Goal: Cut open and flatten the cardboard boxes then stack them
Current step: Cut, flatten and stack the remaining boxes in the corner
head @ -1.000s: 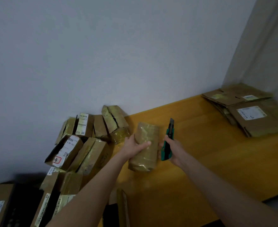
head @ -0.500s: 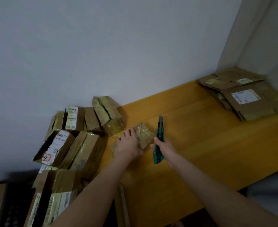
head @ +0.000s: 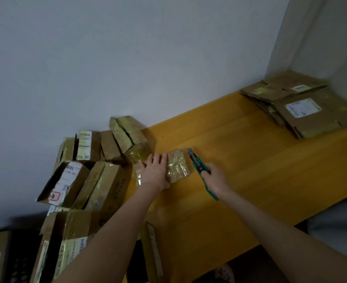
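Head view. Progress, as judged from how things lie: a stack of flattened boxes sits at the upper right of the frame, in the far corner of the worktop. That share counts as done. A heap of uncut boxes fills the left and lower left of the frame. Several have gaping flaps, but none lies flat. The larger share appears to remain.

Item in hand: a small box lies on the worktop at frame centre, just right of the heap. It looks full-bodied and not yet slit.

The left grip lies flat on the box's left part, fingers straight and slightly spread, pressing it down. The right grip is curled round the handle of a utility knife. Its blade is out and points to the upper left, just beside the box's right edge. Contact cannot be confirmed.

Materials: the boxes are brown corrugated card, rectangular, banded with glossy yellowish tape that wrinkles and catches light. Many carry white printed labels. The small box is almost wholly taped. The knife has a teal body and a dark metal blade carrier. The worktop is smooth, yellow-orange wood with faint grain. The wall behind is plain, matt and pale.
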A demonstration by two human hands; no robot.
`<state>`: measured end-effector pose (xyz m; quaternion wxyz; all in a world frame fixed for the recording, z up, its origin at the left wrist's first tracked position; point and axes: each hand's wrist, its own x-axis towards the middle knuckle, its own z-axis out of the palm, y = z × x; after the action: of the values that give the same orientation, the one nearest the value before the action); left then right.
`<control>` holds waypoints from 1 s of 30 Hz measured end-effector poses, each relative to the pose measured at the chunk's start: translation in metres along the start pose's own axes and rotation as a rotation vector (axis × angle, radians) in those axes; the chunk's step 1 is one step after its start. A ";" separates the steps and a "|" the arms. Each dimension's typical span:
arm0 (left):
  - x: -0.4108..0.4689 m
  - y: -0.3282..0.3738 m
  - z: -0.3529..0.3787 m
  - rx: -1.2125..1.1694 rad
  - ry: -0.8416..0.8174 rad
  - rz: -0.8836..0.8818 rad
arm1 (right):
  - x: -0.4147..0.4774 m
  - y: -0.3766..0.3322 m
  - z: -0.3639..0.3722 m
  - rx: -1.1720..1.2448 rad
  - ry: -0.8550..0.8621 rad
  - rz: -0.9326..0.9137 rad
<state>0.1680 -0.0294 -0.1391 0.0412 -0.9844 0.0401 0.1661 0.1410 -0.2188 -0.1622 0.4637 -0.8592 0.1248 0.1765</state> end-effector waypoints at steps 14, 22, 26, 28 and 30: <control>0.003 0.001 -0.008 -0.050 -0.060 -0.016 | -0.006 0.007 -0.026 -0.348 -0.020 -0.210; 0.006 0.004 -0.008 -0.014 -0.073 -0.019 | 0.001 0.003 -0.042 -0.500 -0.146 -0.236; 0.009 0.004 -0.008 0.019 -0.084 -0.012 | -0.003 0.005 -0.042 -0.515 -0.200 -0.237; 0.009 0.004 -0.007 0.036 -0.082 -0.009 | -0.003 0.006 -0.044 -0.509 -0.204 -0.237; 0.008 0.004 -0.006 0.048 -0.080 -0.006 | -0.003 0.008 -0.044 -0.496 -0.208 -0.238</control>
<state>0.1769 -0.0343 -0.1364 0.0669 -0.9759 0.0397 0.2040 0.1438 -0.2594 -0.1447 0.2671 -0.9322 -0.0719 0.2332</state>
